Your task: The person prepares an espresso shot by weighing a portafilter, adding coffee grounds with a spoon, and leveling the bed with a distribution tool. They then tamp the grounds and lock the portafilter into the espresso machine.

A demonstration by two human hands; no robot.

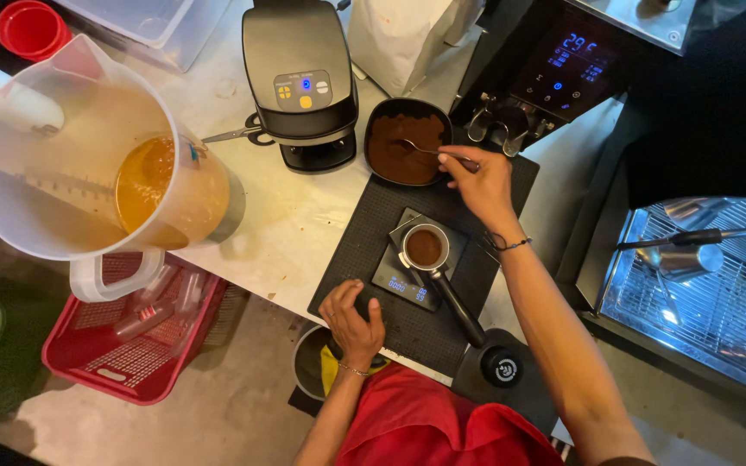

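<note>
Between both hands sits the portafilter, seemingly untouched.

- Left hand: bare, no glove, no rings seen. Thin chain bracelet sat at the wrist, small pale beads or links, metallic look.
- Right hand: bare too. Wrist carried a thin dark cord band with a short blue section on the near side.
- Both forearms were bare up to the frame edge; no sleeves reached the wrists.
- Right arm: dark edge at the near bottom of frame, possibly a sleeve hem, too little shown to tell.
- Torso: red garment, plain, soft folds, no print seen.
- Yellow fabric showed just left of the red, beside the left wrist.
</note>
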